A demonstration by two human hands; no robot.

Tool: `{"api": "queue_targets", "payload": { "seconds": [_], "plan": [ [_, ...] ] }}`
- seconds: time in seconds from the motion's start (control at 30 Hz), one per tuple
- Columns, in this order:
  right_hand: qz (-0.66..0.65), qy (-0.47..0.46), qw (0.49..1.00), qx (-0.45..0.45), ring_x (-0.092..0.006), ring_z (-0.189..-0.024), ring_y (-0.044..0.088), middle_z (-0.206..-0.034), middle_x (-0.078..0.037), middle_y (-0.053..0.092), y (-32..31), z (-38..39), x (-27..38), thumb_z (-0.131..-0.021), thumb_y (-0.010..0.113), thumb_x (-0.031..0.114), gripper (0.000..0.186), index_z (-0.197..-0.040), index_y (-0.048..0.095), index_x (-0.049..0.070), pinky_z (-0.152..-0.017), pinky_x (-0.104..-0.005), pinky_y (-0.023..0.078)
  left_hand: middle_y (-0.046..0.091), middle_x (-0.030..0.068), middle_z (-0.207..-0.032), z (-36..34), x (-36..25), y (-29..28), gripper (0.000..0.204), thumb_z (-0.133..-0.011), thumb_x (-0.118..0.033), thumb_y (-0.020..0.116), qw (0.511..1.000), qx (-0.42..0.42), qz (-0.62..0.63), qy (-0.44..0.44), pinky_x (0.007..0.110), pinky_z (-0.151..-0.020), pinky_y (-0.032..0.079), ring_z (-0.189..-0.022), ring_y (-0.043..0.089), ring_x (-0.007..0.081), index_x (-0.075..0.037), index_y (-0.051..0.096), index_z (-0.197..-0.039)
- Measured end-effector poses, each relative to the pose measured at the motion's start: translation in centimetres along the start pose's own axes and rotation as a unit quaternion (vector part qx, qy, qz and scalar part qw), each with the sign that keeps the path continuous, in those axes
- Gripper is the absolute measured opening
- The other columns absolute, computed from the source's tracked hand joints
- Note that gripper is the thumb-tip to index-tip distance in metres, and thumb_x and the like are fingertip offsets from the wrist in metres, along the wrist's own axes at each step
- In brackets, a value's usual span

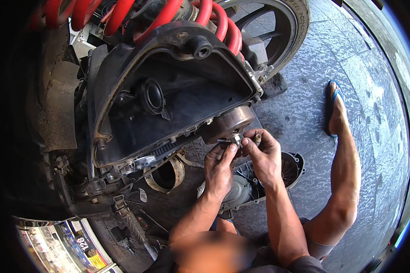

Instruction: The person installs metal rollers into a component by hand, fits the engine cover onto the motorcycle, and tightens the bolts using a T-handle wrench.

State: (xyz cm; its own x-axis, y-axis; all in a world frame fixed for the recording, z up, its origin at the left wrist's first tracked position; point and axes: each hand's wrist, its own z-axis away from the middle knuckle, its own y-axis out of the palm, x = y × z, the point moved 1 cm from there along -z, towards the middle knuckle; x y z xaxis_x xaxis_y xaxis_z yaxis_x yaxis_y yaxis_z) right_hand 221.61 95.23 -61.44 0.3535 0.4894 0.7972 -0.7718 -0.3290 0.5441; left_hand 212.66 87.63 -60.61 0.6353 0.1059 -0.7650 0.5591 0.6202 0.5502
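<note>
Clutch bell (228, 125) sits right at 12 o'clock from the hands, brown and dull, tilted toward the person; at its near face shines a hex fitting (237, 138), and here the left hand (219, 169) has thumb and fingers pinched on it; the right hand (263, 152) comes in from 4 o'clock, thumb tip just beside that fitting, fingers curled around a small brassy cylinder (258, 138); below at 6 o'clock, a crankcase cover (238, 191) lies on the floor, partly behind the wrists; a metal ring (178, 174) sits between 8 and 9; red coil springs (221, 22) arch near 11; a spoked wheel (300, 27) stands toward 1; a blue flip-flop (336, 93) shows at 2.
</note>
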Motion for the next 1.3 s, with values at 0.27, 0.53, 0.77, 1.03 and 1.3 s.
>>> {"api": "queue_targets", "payload": {
  "seconds": [0.27, 0.53, 0.77, 1.03, 1.3],
  "plan": [
    [0.184, -0.061, 0.977, -0.091, -0.0093, -0.073, 0.059, -0.083, -0.005, 0.064, 2.5, 2.6, -3.6, -0.089, 0.066, 0.003, 0.012, -0.098, 0.061, -0.003, -0.067, -0.025, 0.049, 0.062, -0.0007, -0.089, 0.3, -0.8, -0.5, 0.015, -0.093, -0.02, 0.065, 0.994, -0.038, -0.099, -0.004, 0.023, -0.074, 0.045, -0.079, 0.056, 0.0074, -0.006, 0.062, -0.096],
    [0.407, -0.221, 0.882, -0.082, -0.0252, -0.065, 0.063, -0.077, -0.014, 0.062, 4.1, 3.6, 0.4, -0.081, 0.068, 0.0, 0.014, -0.094, 0.065, -0.001, -0.06, -0.0327, 0.049, 0.062, 0.0038, -0.095, 0.1, -1.5, -0.9, 0.018, -0.094, -0.02, 0.062, 0.996, -0.046, -0.057, -0.06, 0.025, -0.08, 0.046, -0.088, 0.057, 0.0094, -0.003, 0.06, -0.1],
    [0.438, -0.193, 0.874, -0.077, -0.0211, -0.065, 0.065, -0.078, -0.015, 0.065, 3.6, 2.8, 3.9, -0.081, 0.067, 0.002, 0.012, -0.092, 0.066, -0.003, -0.062, -0.0299, 0.05, 0.063, 0.0038, -0.096, -0.1, -0.9, -1.0, 0.022, -0.091, -0.025, 0.06, 0.997, -0.049, 0.039, -0.034, 0.031, -0.085, 0.045, -0.092, 0.057, 0.0143, -0.005, 0.062, -0.1],
    [0.311, -0.044, 0.944, -0.104, -0.0061, -0.061, 0.053, -0.071, 0.001, 0.062, 1.8, 1.3, 2.6, -0.089, 0.065, 0.007, 0.01, -0.091, 0.066, -0.003, -0.057, -0.0238, 0.046, 0.06, -0.0001, -0.095, 0.0, -0.4, -0.9, 0.017, -0.089, -0.015, 0.067, 0.999, -0.005, -0.025, -0.022, 0.025, -0.079, 0.043, -0.086, 0.053, 0.0088, -0.007, 0.06, -0.101],
    [0.202, -0.015, 0.977, -0.062, -0.0076, -0.071, 0.059, -0.077, -0.005, 0.067, 1.5, 1.1, 1.6, -0.09, 0.064, 0.007, 0.013, -0.093, 0.065, -0.006, -0.067, -0.0235, 0.05, 0.061, -0.0001, -0.092, -0.1, 0.3, -0.8, 0.018, -0.088, -0.017, 0.07, 0.997, -0.043, -0.069, 0.015, 0.024, -0.078, 0.043, -0.083, 0.053, 0.0078, -0.004, 0.061, -0.097]
  ]
}}
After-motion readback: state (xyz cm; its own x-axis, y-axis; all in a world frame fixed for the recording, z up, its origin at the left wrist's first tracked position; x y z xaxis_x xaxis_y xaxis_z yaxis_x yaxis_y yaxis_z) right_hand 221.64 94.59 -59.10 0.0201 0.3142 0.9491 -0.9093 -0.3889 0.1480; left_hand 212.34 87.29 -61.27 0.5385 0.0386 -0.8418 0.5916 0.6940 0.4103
